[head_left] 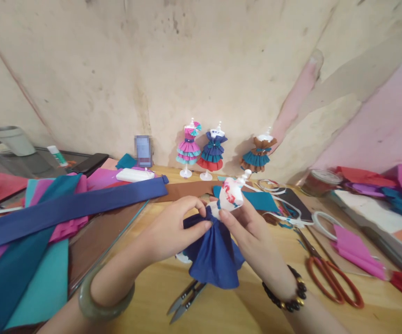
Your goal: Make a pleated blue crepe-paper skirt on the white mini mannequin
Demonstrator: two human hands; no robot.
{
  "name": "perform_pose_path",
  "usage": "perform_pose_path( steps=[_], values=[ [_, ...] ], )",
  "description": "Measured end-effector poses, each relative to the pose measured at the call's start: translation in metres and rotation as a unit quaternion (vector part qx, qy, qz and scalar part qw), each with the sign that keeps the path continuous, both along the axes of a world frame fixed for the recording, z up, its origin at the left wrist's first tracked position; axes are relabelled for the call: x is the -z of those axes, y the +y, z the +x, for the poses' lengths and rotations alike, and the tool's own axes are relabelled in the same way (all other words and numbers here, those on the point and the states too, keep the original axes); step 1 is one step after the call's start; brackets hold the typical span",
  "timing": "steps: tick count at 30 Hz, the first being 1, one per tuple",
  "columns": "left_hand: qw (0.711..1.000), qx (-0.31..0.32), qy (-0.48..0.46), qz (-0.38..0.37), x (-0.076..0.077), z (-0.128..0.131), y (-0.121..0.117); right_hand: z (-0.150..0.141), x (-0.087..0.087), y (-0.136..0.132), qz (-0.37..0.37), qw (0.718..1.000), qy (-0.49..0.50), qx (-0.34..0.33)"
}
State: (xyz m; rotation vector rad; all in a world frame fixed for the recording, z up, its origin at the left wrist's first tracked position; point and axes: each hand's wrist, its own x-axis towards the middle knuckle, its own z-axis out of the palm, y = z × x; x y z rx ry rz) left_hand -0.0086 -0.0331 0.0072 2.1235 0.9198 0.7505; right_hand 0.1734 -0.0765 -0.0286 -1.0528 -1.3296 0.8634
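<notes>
A small white dress form with red and blue marks on its bodice leans to the right between my hands. Gathered blue fabric hangs from its waist like a skirt. My left hand pinches the top edge of this fabric between thumb and fingers. At the waist, my right hand grips the form, its thumb in front and its fingers partly hidden behind. Under the skirt's hem lie thread snips, blades pointing toward me.
Three dressed mini forms stand by the wall, including a pink one. Orange-handled scissors and a white tape roll lie right. Long fabric strips cover the left. A phone leans against the wall.
</notes>
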Motion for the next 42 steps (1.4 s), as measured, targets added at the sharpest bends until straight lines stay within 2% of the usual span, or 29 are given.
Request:
perform_pose_path(
  steps=[4, 12, 16, 20, 24, 27, 31, 36, 39, 42],
  values=[
    [0.999, 0.008, -0.039, -0.016, 0.003, 0.001, 0.001, 0.001, -0.003, -0.001, -0.007, 1.000, -0.017, 0.018],
    [0.998, 0.046, -0.049, -0.014, 0.001, -0.001, 0.001, -0.004, -0.009, -0.005, 0.000, 0.999, 0.044, -0.027],
    [0.999, 0.014, -0.037, -0.027, 0.002, 0.000, 0.000, -0.006, -0.010, -0.006, 0.002, 0.998, 0.055, -0.038],
    [0.996, -0.017, -0.065, -0.052, 0.006, 0.002, 0.002, -0.005, -0.008, -0.006, 0.002, 0.999, 0.044, -0.033],
    [0.990, 0.010, -0.116, -0.076, 0.007, 0.001, 0.005, -0.006, -0.010, -0.009, -0.007, 0.998, 0.056, -0.031],
    [0.986, 0.024, -0.143, -0.078, 0.006, -0.002, 0.007, -0.009, -0.011, -0.011, 0.006, 0.996, 0.067, -0.062],
    [0.985, 0.022, -0.152, -0.075, 0.006, -0.002, 0.007, -0.009, -0.004, -0.010, 0.056, 0.995, 0.025, -0.078],
    [0.984, 0.012, -0.158, -0.085, 0.009, 0.000, 0.004, -0.005, -0.001, -0.008, 0.065, 0.995, -0.073, -0.023],
    [0.980, 0.034, -0.164, -0.103, 0.009, 0.001, 0.003, 0.000, -0.004, -0.005, 0.065, 0.997, -0.045, -0.020],
    [0.974, 0.044, -0.188, -0.120, 0.008, -0.002, 0.005, 0.006, -0.008, -0.002, 0.032, 0.998, -0.009, -0.059]
  ],
)
